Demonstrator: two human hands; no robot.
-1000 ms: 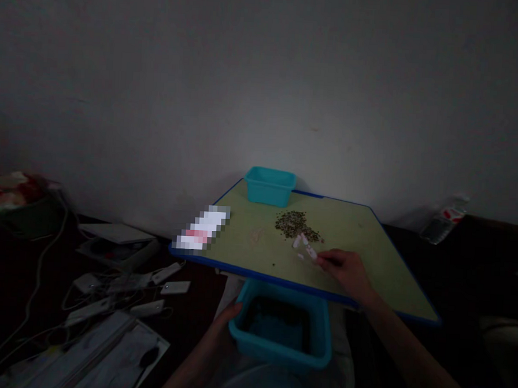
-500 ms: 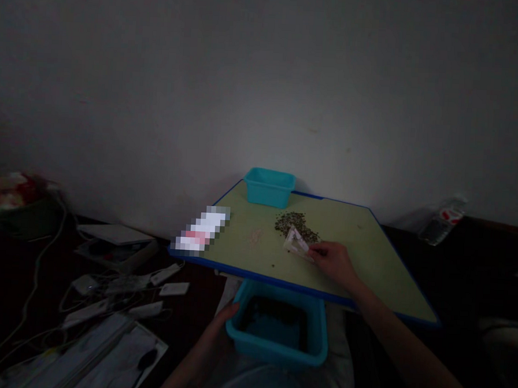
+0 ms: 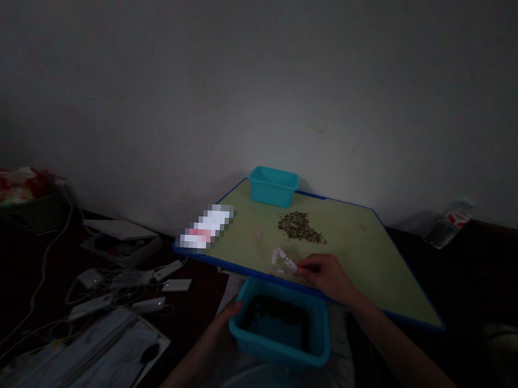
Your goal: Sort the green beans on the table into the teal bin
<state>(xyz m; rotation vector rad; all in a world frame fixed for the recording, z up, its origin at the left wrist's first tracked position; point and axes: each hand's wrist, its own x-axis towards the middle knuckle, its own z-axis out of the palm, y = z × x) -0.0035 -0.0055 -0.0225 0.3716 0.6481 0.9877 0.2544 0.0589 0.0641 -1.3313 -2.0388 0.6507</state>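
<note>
My left hand [image 3: 225, 326] grips the left side of a turquoise plastic tub [image 3: 277, 352] below the table's front edge. Dark material covers part of this tub's bottom. Over the front of the yellowish tabletop [image 3: 359, 263], my right hand [image 3: 326, 274] pinches a small, thin, pale pinkish piece [image 3: 287, 260], partly see-through; its exact kind is unclear in the dim light. Behind that piece lies a spread of small dark and light grains [image 3: 299, 227]. To their left is a little patch of pale bits [image 3: 257, 235].
A second turquoise tub [image 3: 273, 189] stands at the table's back, near the wall. A blurred-out phone-like screen [image 3: 206, 227] lies on the left. White chargers and cables [image 3: 150, 275] clutter the floor at left. On the right is a clear bottle [image 3: 449, 224].
My right hand has drawn the pale piece away from the grains, toward the table's front edge. The left hand keeps its hold on the tub. The view has shifted slightly.
</note>
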